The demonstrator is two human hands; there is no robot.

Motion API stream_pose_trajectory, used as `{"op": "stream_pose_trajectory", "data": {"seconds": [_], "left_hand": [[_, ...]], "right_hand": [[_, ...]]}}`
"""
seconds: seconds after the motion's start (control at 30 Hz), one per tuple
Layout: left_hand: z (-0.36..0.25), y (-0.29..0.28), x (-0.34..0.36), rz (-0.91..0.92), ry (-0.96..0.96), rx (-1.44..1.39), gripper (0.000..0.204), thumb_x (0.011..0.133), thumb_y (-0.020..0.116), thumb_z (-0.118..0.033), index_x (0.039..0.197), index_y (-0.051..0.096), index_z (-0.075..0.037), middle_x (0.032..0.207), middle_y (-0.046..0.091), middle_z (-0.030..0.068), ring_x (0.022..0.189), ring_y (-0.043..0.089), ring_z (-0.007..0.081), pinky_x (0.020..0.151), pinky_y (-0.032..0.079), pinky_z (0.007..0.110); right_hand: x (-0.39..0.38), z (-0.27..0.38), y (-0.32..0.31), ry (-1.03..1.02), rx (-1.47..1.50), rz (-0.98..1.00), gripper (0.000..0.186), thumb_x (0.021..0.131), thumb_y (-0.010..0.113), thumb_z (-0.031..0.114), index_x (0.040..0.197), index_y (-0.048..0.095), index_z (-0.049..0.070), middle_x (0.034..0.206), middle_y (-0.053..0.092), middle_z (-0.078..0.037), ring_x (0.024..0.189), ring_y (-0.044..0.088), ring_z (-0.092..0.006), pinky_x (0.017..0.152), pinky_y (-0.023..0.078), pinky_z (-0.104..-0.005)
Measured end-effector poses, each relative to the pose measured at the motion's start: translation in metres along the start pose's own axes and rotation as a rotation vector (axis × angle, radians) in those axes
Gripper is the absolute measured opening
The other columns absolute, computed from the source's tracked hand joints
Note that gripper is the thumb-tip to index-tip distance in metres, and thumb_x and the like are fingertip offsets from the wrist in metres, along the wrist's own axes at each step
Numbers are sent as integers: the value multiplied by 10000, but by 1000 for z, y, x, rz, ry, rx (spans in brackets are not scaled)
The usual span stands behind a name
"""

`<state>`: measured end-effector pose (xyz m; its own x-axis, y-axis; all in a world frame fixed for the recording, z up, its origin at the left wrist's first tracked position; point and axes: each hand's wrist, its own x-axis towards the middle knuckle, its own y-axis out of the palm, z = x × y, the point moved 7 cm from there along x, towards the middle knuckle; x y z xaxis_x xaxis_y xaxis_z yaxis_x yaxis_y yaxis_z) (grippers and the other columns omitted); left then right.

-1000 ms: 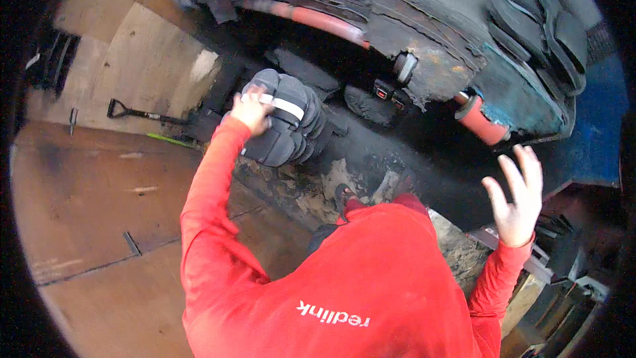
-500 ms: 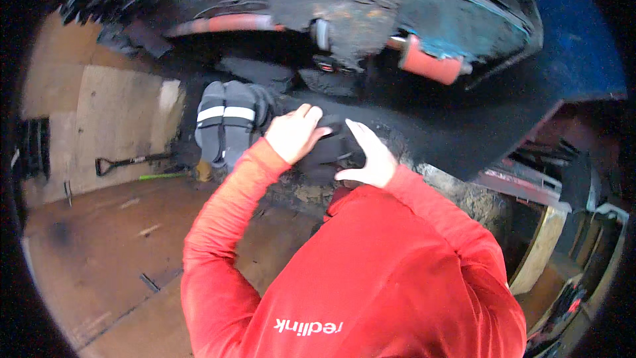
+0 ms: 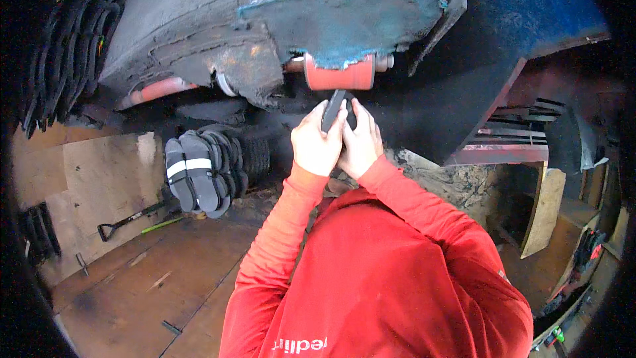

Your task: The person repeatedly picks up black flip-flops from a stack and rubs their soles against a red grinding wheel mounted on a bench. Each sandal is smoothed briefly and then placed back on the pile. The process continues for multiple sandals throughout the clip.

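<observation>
Both hands are raised just below a red-orange roller (image 3: 341,75) on a dust-covered machine (image 3: 351,26). Between them stands a dark grey shoe sole (image 3: 333,110), edge up, its upper end close to the roller; I cannot tell whether they touch. My left hand (image 3: 315,140) is closed on the sole's left side. Pressed in from the other side, my right hand (image 3: 360,138) also grips it. The lower part of the sole is hidden behind my fingers.
Left of my hands hangs or stands a bundle of grey soles with a white band (image 3: 197,167). Several dark soles (image 3: 79,46) are stacked at upper left. A second red roller (image 3: 162,90) sits further left on the machine. A blue metal panel (image 3: 530,13) flanks the right.
My hands were apart over dark pieces lower down. They have come together, lifting a sole to beneath the red-orange roller. The whole view has swung to the right.
</observation>
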<state>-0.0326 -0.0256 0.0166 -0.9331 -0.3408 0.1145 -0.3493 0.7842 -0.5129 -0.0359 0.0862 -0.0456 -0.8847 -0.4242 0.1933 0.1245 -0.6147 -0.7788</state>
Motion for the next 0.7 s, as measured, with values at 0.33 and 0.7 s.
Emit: {"op": "stream_pose_trajectory", "data": {"seconds": [0.33,0.7], "left_hand": [[-4,-6,-5,14,-208,51,269,935,700,-152,1149,695,11,1013,748,141,908,695,120,847,535,285],[-18,-16,17,1,-41,348,311,892,732,-294,1027,721,-14,833,688,191,750,685,315,696,534,374]], "right_hand": [[8,2,-20,-104,3,77,772,684,796,233,1405,522,186,1453,398,-289,1317,414,-463,1027,403,-583],[15,9,1,-44,112,89,724,691,747,106,1385,557,187,1410,430,-297,1215,478,-471,1001,447,-531]]}}
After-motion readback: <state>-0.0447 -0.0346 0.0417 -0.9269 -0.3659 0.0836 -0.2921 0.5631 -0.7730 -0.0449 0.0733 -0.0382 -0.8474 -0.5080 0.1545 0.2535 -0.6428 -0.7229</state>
